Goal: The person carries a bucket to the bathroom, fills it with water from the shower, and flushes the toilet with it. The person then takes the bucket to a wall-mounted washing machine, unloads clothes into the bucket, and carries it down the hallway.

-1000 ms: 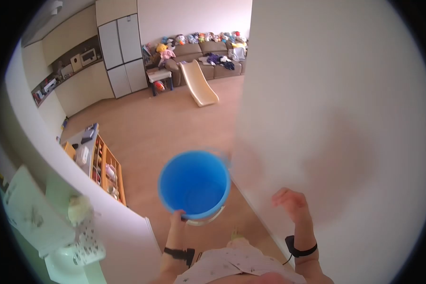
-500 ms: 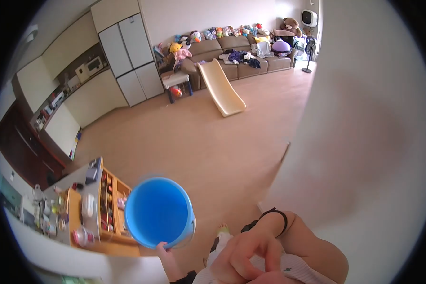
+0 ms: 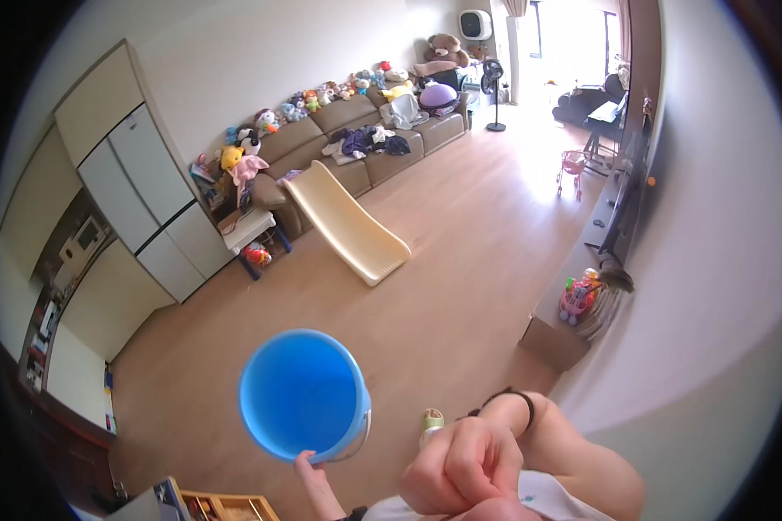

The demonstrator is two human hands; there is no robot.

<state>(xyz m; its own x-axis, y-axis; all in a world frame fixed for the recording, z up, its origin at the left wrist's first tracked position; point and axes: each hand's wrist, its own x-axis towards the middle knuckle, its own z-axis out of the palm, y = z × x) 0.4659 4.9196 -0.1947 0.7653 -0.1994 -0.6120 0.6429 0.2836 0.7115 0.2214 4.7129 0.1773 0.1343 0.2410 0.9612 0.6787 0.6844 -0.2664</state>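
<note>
A blue bucket [image 3: 300,395] with its mouth toward me hangs out in front, its inside showing no contents. My left hand [image 3: 308,469] is closed on the bucket's near rim, thumb over the edge. The bucket's thin wire handle [image 3: 365,437] lies down along its right side. Close to my chest, my right hand [image 3: 465,464] has its fingers curled together; whatever is in them, if anything, is hidden. A dark band [image 3: 521,401] circles the right wrist.
Ahead, a cream slide [image 3: 347,226] leans against a brown sofa [image 3: 321,143] piled with plush toys and clothes. A TV bench [image 3: 552,326] runs along the right wall with a pink basket [image 3: 573,304]. Open wooden drawers [image 3: 226,506] show at lower left.
My view has swung to the right and forward, past the wall corner, bringing the TV bench and window into sight. The bucket stays in my left hand; the right hand remains curled.
</note>
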